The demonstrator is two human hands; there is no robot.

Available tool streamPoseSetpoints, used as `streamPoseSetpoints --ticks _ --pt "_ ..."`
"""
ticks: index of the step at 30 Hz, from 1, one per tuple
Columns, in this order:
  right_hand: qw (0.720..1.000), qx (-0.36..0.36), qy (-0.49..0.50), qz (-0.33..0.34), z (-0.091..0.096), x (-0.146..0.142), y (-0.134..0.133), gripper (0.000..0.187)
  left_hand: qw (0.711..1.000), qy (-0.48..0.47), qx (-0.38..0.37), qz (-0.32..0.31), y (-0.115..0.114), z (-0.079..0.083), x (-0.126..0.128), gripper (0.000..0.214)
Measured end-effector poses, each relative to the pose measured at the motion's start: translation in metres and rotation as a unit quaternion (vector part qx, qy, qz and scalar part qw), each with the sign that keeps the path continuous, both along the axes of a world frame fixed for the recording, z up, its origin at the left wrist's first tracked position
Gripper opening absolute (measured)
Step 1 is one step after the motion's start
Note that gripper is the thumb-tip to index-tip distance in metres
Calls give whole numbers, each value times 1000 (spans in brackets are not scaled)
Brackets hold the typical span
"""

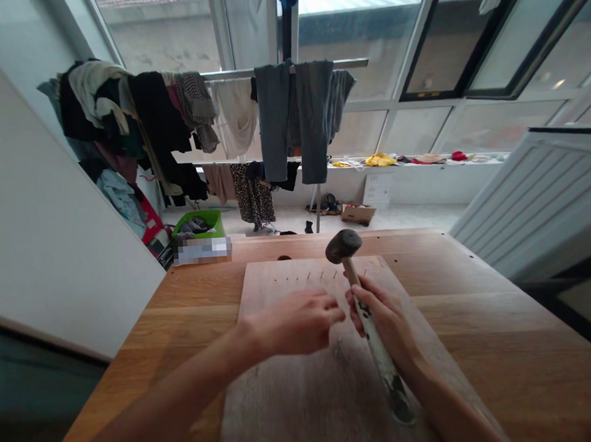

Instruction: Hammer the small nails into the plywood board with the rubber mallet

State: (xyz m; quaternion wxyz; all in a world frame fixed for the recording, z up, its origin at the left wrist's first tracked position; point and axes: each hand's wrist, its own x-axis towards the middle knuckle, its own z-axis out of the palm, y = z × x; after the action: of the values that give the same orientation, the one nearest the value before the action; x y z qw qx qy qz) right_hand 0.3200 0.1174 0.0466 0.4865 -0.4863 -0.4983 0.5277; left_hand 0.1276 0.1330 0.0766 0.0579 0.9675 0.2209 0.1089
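Observation:
My right hand (381, 316) is wrapped round the wooden handle of a mallet (344, 246), whose dark head is raised above a pale wooden board (306, 394). My left hand (296, 321) hovers over the board beside it, fingers curled together near the mallet handle; whether they pinch a nail is hidden. A row of several small nails (309, 277) stands in the board near its far edge. Another thin nail (341, 348) sticks up just below my hands.
The board lies on a wooden workbench (507, 328). Beyond stands a clothes rack (286, 68) hung with garments, a green basket (200, 223) on the floor, a white panel (35, 217) at left and a white slatted panel (539, 193) at right.

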Motion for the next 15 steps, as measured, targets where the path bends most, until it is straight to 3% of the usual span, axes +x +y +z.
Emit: streamPoseSetpoints --ticks 3,5,9,15 --pt "1000 8 19 2 -1 0 1 26 990 39 128 -50 -37 -12 13 10" --pt "1000 11 22 3 0 -1 1 27 981 48 177 -63 -47 -24 18 13" --pt "1000 12 5 7 2 -3 -1 28 975 37 203 -87 -47 -37 19 18" --pt "1000 6 -11 10 5 -4 -2 29 976 27 198 -82 -41 -25 11 16"
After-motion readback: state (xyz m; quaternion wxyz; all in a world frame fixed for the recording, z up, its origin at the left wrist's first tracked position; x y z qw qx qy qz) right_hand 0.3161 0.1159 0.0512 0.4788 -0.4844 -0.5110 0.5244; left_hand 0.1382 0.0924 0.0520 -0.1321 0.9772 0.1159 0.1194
